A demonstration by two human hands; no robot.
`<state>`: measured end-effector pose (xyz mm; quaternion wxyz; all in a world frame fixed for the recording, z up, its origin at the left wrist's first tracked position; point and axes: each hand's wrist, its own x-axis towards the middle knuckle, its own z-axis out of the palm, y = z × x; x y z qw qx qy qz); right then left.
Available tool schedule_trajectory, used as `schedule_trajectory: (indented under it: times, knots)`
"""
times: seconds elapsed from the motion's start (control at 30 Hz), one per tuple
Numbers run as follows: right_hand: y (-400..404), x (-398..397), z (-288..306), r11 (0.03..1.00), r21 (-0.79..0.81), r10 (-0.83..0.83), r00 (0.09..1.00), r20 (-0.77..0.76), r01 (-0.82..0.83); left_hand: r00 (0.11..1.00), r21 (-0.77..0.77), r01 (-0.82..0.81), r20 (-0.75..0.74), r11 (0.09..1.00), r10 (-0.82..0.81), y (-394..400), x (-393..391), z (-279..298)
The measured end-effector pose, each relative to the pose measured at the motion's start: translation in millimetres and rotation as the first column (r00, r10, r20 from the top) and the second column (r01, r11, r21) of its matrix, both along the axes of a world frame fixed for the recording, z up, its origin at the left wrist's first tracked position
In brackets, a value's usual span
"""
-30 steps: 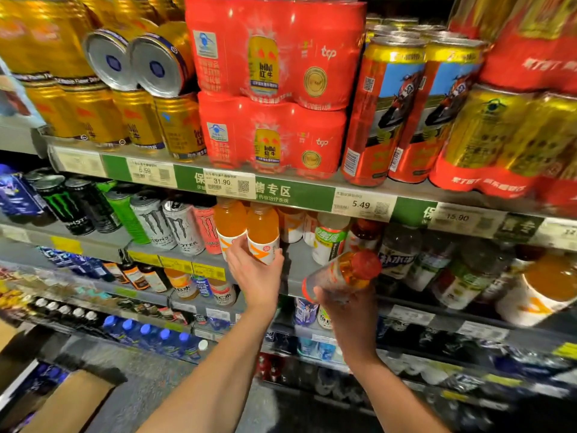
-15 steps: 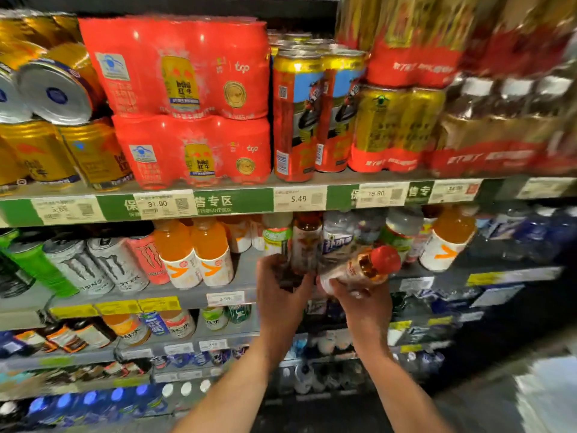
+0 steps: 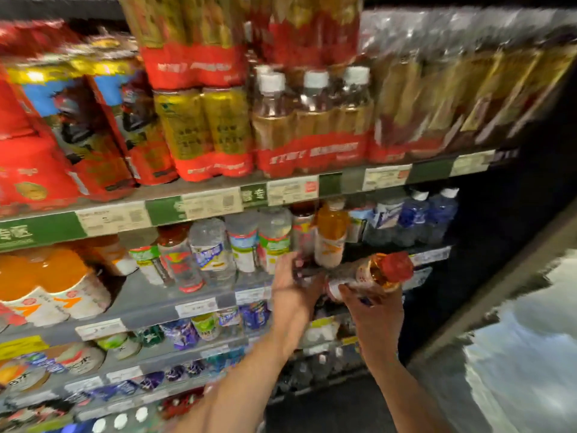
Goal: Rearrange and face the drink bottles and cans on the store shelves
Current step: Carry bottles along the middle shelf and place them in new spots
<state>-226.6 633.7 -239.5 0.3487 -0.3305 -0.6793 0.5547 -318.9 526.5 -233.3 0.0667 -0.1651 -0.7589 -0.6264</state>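
My right hand (image 3: 371,310) holds a red-capped bottle (image 3: 373,273) of amber drink, tipped on its side with the cap pointing right, in front of the second shelf (image 3: 187,295). My left hand (image 3: 292,282) reaches to the foot of a red-labelled bottle (image 3: 302,235) standing beside an orange drink bottle (image 3: 330,234); blur hides whether the fingers grip it. Clear bottles with green and blue labels (image 3: 243,245) stand in a row to the left. The frame is motion-blurred.
The top shelf carries red can multipacks (image 3: 31,157), gold cans (image 3: 203,129) and wrapped white-capped bottles (image 3: 312,120). Large orange bottles (image 3: 46,282) stand at the left, blue bottles (image 3: 427,217) at the right. Lower shelves hold small bottles. A dark cabinet frame (image 3: 499,276) edges the right side.
The view has swung right along the shelves. My left hand left the orange bottles and moved right to the red-labelled bottle. My right hand still carries the red-capped bottle.
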Motion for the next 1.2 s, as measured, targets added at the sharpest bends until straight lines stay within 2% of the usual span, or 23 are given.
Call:
schedule_trajectory:
  times: [0.2, 0.4, 0.53, 0.7, 0.8, 1.03, 1.2]
  knots:
    - [83.7, 17.6, -7.3, 0.999, -0.024, 0.042, 0.998, 0.053, -0.041, 0.975, -0.044, -0.198, 0.090, 0.979, 0.201, 93.9, -24.1, -13.4]
    - [119.2, 20.2, -10.2, 0.992, -0.073, 0.108, 0.993, 0.038, -0.105, 0.896, -0.089, -0.438, 0.040, 0.895, 0.442, 131.7, -23.1, -8.1]
    - [124.6, 20.9, -12.4, 0.983, -0.071, 0.174, 0.983, 0.050, -0.170, 0.856, -0.145, -0.505, 0.039, 0.851, 0.515, 144.9, -21.0, -6.8]
    - [136.0, 21.6, -11.0, 0.974, -0.033, 0.226, 0.972, 0.071, -0.224, 0.825, -0.237, -0.549, 0.001, 0.801, 0.566, 153.8, -22.5, -8.2]
    - [143.6, 19.4, -12.1, 0.971, -0.045, 0.237, 0.969, 0.073, -0.234, 0.827, -0.228, -0.545, 0.013, 0.807, 0.562, 153.0, -23.5, -9.8]
    - [145.6, 16.4, -14.7, 0.969, -0.052, 0.244, 0.970, 0.019, -0.242, 0.862, -0.170, -0.474, 0.108, 0.864, 0.495, 147.2, -18.5, -4.2]
    - [140.4, 3.4, -7.6, 0.963, -0.020, 0.269, 0.963, 0.017, -0.269, 0.889, -0.003, -0.437, 0.155, 0.900, 0.432, 125.1, 5.2, -1.3]
